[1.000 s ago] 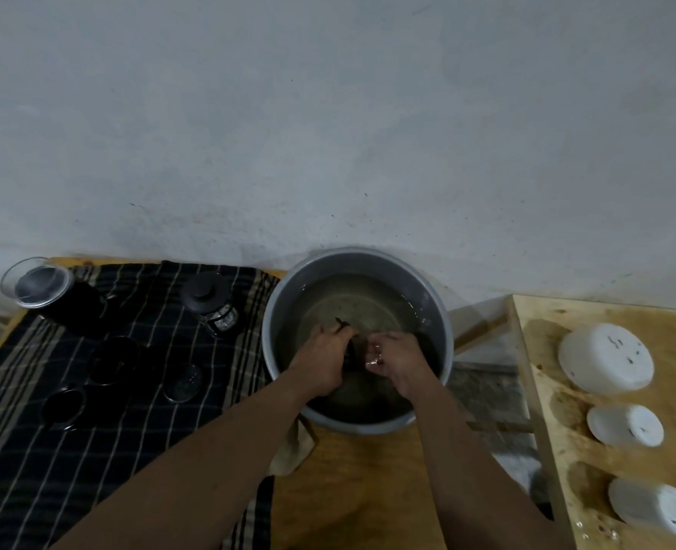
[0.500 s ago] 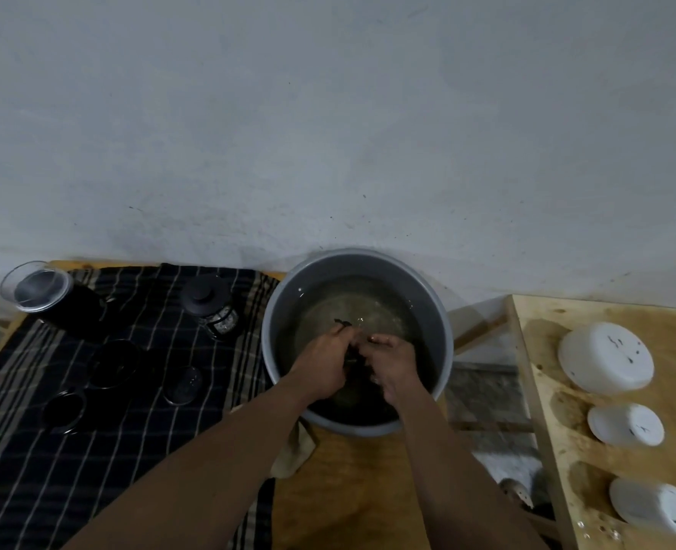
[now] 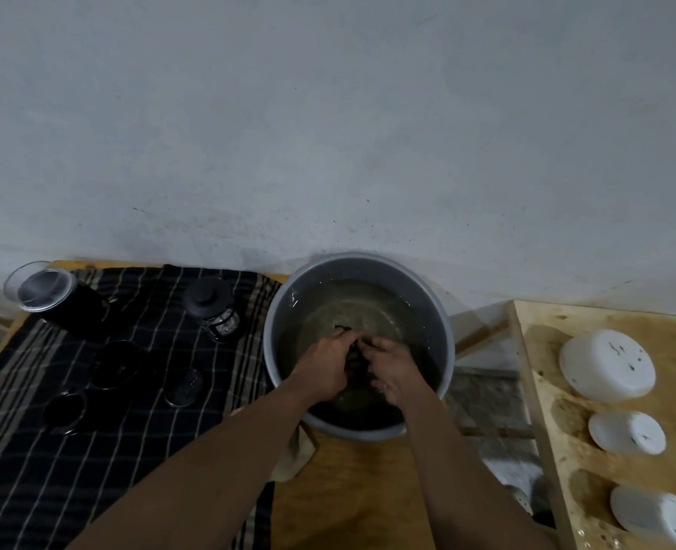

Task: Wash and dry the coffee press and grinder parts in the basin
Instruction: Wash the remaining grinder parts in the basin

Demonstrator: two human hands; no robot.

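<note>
A grey basin (image 3: 284, 303) of water stands against the wall. Both my hands are inside it. My left hand (image 3: 324, 369) and my right hand (image 3: 391, 369) grip a small dark part (image 3: 355, 359) between them, at the water's surface; most of it is hidden by my fingers. On the dark plaid cloth (image 3: 31, 490) to the left stand a coffee press (image 3: 217, 311) with a black lid and a dark grinder body with a clear cup (image 3: 46, 291) on top. Two black round parts (image 3: 116, 365) (image 3: 64, 408) and a clear lid (image 3: 184, 387) lie nearer me.
A wooden shelf (image 3: 558, 450) at the right carries three white upturned bowls (image 3: 608, 369) (image 3: 627, 432) (image 3: 655, 516). A beige rag (image 3: 294, 458) pokes from under the basin's near side. The bare wall rises right behind the basin.
My right hand has shifted left, closer against my left hand, and its fingers now curl over the dark part. The basin and the cloth items have not moved.
</note>
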